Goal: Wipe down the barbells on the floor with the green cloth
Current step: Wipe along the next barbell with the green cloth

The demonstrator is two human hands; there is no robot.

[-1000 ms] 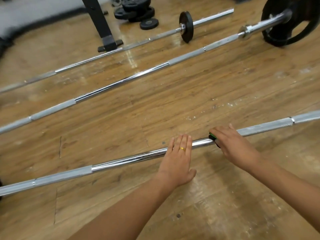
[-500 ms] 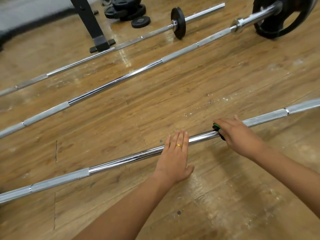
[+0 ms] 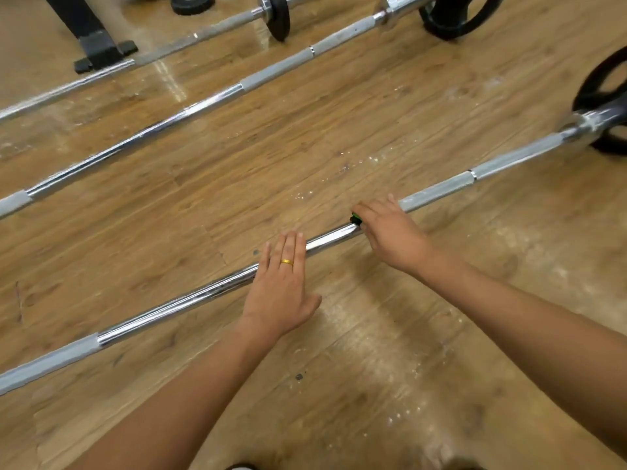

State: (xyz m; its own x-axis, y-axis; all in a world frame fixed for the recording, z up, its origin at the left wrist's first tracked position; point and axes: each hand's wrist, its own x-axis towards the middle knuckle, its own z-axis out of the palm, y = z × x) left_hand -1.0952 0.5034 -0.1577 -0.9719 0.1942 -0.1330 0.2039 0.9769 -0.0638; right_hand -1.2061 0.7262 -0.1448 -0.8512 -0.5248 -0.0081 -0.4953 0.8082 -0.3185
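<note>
Nearest barbell (image 3: 190, 299): long chrome steel bar with dull grey knurled stretches, lying flat on the worn wooden plank floor (image 3: 373, 368) and running from low left to upper right; it is the one being worked on.
Left hand (image 3: 280, 286): laid flat across the shiny middle of the bar, fingers straight and together, palm down. It grips nothing; from where I stand it looks to be steadying the bar against rolling.
Green cloth (image 3: 355, 218): only a small green and dark edge peeks out at the left side of the other hand, pressed against the bar.
Right hand (image 3: 390, 232): curled over the bar with the cloth bunched under its fingers, right where the chrome meets the grey knurling.
Black weight plate (image 3: 610, 145): sits on the bar's right end, well apart from both hands.
Step in hand: wiping the middle of this first bar, I'd say.
Progress: early, by my reckoning. The two other long steel barbells (image 3: 135, 139) further back lie untouched by either hand.
Next move: slide the cloth along the knurled stretch towards the plate, squeezing firmly, since rough knurling will likely drag at the fabric.
Risk: the bar may roll if the flat hand lifts.
</note>
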